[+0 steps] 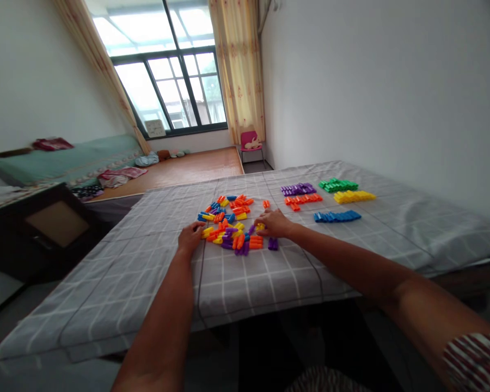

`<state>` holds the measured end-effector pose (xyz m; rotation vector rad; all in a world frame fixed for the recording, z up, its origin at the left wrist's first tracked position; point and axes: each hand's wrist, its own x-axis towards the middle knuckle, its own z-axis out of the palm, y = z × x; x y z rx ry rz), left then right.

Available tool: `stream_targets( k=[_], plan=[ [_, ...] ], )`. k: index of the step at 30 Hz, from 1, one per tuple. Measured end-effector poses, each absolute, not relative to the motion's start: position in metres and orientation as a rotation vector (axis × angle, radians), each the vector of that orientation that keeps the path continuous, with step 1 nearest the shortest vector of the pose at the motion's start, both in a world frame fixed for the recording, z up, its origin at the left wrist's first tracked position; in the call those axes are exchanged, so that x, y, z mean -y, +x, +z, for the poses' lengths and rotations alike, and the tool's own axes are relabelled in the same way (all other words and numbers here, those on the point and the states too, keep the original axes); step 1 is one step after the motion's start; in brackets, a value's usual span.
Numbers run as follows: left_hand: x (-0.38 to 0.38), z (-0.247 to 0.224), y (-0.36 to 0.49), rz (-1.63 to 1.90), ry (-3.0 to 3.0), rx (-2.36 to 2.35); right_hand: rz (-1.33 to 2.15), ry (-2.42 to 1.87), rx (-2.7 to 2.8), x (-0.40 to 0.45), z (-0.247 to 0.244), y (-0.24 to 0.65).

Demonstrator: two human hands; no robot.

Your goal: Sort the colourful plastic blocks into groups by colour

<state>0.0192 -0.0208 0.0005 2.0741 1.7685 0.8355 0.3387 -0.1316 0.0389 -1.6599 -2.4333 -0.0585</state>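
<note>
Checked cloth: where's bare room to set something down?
Free: cloth left of the left hand, and the strip between the mixed pile and the near edge. Crowded: the pile itself and the colour-sorted rows to its right.

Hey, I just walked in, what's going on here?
A person has both hands at a mixed pile of small colorful pieces on a gray checked cloth. The left hand is at the pile's left edge; the right hand has its fingers at some yellow pieces on the right side, though its grip is unclear. Farther right, separate single-color groups lie in purple, orange, green, yellow and blue.
</note>
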Motion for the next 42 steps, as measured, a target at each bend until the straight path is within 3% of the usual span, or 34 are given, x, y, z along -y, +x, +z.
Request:
stream_targets(
  k=[7, 18, 25, 32, 42],
  plan=[
    [0.021, 0.007, 0.019, 0.803, 2.096, -1.785, -0.004, -1.478, 2.071, 0.133, 0.051, 0.413],
    [0.011, 0.009, 0.012, 0.773, 2.113, -1.862, -0.161, -2.065, 1.043, 0.211, 0.031, 0.639],
    [0.011, 0.011, 0.013, 0.812, 2.089, -1.841, 0.011, -2.179, 1.311, 0.222, -0.006, 0.670],
    [0.018, 0.018, 0.017, 0.793, 2.016, -1.863, -0.159, -2.325, 1.375, 0.221, -0.015, 0.688],
    [0.013, 0.015, 0.014, 0.783, 2.011, -1.852, -0.245, -2.335, 0.795, 0.206, -0.007, 0.743]
  ],
)
